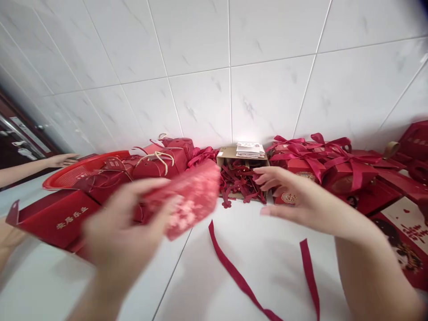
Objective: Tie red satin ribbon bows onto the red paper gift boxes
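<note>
My left hand (120, 227), smeared by motion, grips a red gift box (197, 200) with a pale floral pattern, held tilted above the white table. On the right, my right hand (290, 196) is open and holds nothing, its fingers apart. Just beyond its fingertips stands a cardboard box (224, 154) full of dark red cut-out pieces (239, 180). Below my hands a dark red ribbon (230, 267) lies loose on the table, and another ribbon end (310, 276) shows to its right.
Red boxes with ribbon bows (351, 171) crowd the right side. Rope-handled red boxes (160, 162) and a red plastic basket (67, 176) stand left. Another person's hand (62, 160) is by the basket; a second hand (8, 236) is at an open red box (56, 218). White cards (250, 150) lie near the tiled wall.
</note>
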Tool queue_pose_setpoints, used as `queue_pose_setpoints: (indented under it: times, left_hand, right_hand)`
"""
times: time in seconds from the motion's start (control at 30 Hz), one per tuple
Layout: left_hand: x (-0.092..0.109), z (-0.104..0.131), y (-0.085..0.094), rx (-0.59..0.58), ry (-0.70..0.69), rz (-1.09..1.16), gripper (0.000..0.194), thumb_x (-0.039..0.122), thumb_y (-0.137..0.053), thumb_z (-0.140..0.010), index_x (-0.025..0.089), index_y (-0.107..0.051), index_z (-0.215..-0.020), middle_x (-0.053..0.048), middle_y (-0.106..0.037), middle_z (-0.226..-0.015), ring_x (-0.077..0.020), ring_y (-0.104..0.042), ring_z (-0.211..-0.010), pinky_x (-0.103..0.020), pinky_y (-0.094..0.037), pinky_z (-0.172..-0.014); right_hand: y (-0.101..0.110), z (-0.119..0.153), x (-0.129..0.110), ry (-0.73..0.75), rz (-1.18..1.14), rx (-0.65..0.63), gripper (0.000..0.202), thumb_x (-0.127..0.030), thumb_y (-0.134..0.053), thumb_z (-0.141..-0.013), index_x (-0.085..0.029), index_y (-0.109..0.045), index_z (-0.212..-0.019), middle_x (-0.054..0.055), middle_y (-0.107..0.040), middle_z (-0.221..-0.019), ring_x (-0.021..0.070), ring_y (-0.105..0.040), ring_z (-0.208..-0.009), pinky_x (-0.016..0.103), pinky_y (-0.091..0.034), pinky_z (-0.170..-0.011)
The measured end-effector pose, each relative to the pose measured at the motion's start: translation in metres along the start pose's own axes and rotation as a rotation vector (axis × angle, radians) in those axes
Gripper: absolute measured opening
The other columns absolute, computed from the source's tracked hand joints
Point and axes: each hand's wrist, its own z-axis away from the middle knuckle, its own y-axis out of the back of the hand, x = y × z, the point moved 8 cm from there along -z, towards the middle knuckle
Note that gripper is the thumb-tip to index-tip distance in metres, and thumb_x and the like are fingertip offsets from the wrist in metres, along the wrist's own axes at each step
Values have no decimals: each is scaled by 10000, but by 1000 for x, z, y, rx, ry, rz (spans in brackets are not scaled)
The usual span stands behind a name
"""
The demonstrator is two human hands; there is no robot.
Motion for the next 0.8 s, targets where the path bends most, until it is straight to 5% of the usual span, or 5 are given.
queue_pose_setpoints:
  times: [0.1, 0.23, 0.43, 0.63, 0.8]
  left_hand:
    - [17, 33, -65, -238, -76, 192, 157, 209, -646, -795, 210, -624, -950, 3, -699, -852, -146, -657, -741, -234, -511, -707]
    - [1, 55, -107, -348, -69, 366, 135, 166, -601, -828, 190, -570, -956, -29, -656, -871, -157, -633, -808, -250, -496, -746]
    - [-21, 63, -132, -468, 31, 558, 44, 190, -587, -834, 190, -578, -877, -56, -610, -918, -191, -597, -903, -298, -470, -822]
    - [-53, 83, -162, -589, 456, 815, 155, 300, -601, -849, 178, -639, -937, -61, -675, -980, -197, -621, -937, -292, -465, -859]
    - [-67, 85, -167, -519, 561, 870, 182, 352, -598, -845, 175, -599, -890, -29, -664, -863, -180, -630, -831, -266, -488, -751]
  right_hand:
    - [-40, -14, -15, 141, -65, -123, 661, -345, -713, -783, -336, -391, -1361, 38, -481, -1351, 214, -537, -1156, 345, -500, -947]
    - [-61, -29, 3, 49, -39, -36, 312, -209, -612, -851, -256, -554, -1153, 58, -556, -1130, 178, -601, -937, 350, -517, -848]
    - [-76, -44, 20, 60, -81, -43, 72, -192, -586, -854, -178, -643, -812, 65, -607, -998, 157, -601, -837, 300, -499, -770]
    - [-84, -56, 55, -119, -132, -16, 309, -376, -456, -937, -175, -674, -851, 36, -687, -824, 162, -639, -757, 255, -500, -676]
    - [-87, -71, 117, -323, 48, 142, 228, -231, -449, -950, -145, -643, -1031, 82, -684, -939, 187, -644, -867, 317, -498, -807]
